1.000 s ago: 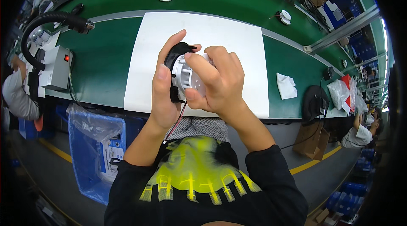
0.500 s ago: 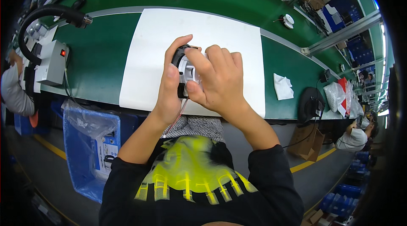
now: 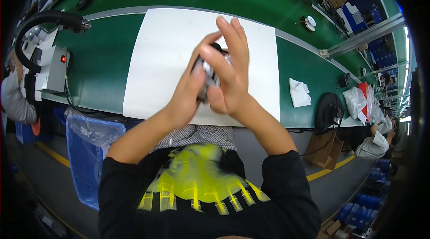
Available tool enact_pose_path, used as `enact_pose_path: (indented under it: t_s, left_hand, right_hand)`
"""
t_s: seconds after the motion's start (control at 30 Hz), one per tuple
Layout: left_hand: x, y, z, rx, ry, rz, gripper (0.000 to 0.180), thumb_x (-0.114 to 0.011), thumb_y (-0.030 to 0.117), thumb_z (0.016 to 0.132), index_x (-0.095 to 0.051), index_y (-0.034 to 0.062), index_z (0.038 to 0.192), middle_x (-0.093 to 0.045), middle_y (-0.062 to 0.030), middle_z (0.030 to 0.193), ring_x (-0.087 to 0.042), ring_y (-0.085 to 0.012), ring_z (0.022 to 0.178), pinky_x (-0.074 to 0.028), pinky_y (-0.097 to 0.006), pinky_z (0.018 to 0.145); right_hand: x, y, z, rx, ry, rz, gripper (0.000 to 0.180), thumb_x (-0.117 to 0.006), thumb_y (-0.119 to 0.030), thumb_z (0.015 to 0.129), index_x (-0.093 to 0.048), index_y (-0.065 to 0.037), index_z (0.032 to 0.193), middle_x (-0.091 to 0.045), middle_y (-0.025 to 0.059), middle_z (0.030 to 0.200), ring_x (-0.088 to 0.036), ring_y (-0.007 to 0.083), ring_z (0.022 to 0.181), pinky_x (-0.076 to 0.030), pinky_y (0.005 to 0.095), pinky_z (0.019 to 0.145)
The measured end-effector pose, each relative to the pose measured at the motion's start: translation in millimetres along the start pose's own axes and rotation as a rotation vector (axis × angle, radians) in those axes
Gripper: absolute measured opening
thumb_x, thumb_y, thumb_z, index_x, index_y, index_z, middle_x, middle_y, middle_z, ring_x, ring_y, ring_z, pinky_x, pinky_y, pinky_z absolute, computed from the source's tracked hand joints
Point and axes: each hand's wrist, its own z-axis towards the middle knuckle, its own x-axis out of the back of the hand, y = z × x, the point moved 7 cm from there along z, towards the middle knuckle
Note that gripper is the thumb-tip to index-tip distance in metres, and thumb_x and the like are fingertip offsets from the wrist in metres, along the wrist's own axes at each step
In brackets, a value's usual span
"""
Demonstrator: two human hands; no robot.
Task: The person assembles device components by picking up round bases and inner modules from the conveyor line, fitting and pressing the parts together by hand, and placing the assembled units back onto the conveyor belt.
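The left hand [image 3: 184,95] grips a blurred black-and-white part [image 3: 210,76]; whether the right hand [image 3: 233,80] grips too, I cannot tell. Its longer fingers have just straightened, suggesting mid-handling. Below-left of the fingers, a blue bin [image 3: 83,180] holds clear plastic [image 3: 92,130]; below-right, a cardboard box [image 3: 319,151], contents unclear.

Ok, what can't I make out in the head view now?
In the head view:
Part: blurred, mostly hidden by the left hand and right hand.
Bin: right side hidden behind the left arm.
Left co-worker: cut off by the dark rim.
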Motion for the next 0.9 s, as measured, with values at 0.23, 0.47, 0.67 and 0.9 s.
enact_pose_path:
  t_s: [0.23, 0.47, 0.67, 0.9]
  left_hand:
    - [52.3, -115.1, 120.2, 0.593, 0.277, -0.797, 0.062, -0.033, 0.057, 0.101, -0.047, 0.004, 0.131, -0.052, -0.0225, 0.13, -0.051, -0.0425, 0.119, -0.044, -0.066, 0.099]
    - [51.8, -160.7, 228.3, 0.656, 0.231, -0.757, 0.063, -0.025, 0.05, 0.105, -0.023, 0.0065, 0.151, -0.036, -0.0265, 0.149, -0.037, -0.0456, 0.137, -0.027, -0.059, 0.116]
    - [62.1, -185.8, 223.1, 0.524, 0.342, -0.504, 0.051, -0.033, 0.036, 0.105, -0.028, 0.0036, 0.144, -0.045, -0.0246, 0.141, -0.045, -0.0378, 0.132, -0.037, -0.045, 0.112]
    - [69.0, -163.0, 174.9, 0.266, 0.153, -0.282, 0.025, -0.042, 0.025, 0.102, -0.056, 0.0044, 0.104, -0.056, -0.0057, 0.079, -0.053, -0.015, 0.071, -0.046, -0.031, 0.066]
  right_hand:
    - [5.2, 130.8, -57.4, -0.313, 0.185, -0.047, 0.049, -0.039, -0.039, 0.101, -0.05, -0.005, 0.135, -0.041, 0.02, 0.141, -0.039, 0.0388, 0.129, -0.029, 0.0472, 0.109]
    - [7.8, 157.8, -73.2, -0.469, 0.302, 0.03, 0.026, -0.047, -0.022, 0.098, -0.056, -0.002, 0.113, -0.055, 0.015, 0.103, -0.049, 0.0288, 0.095, -0.039, 0.0391, 0.088]
    - [5.6, 164.4, -79.1, -0.617, 0.278, 0.143, 0.015, -0.048, -0.01, 0.097, -0.058, -0.003, 0.106, -0.056, 0.013, 0.097, -0.051, 0.0272, 0.091, -0.041, 0.0355, 0.084]
    - [-8.6, 181.6, -93.2, -0.92, 0.295, 0.51, 0.023, -0.041, -0.019, 0.104, -0.06, -0.007, 0.101, -0.05, -0.0002, 0.078, -0.043, 0.0068, 0.067, -0.037, 0.0223, 0.061]
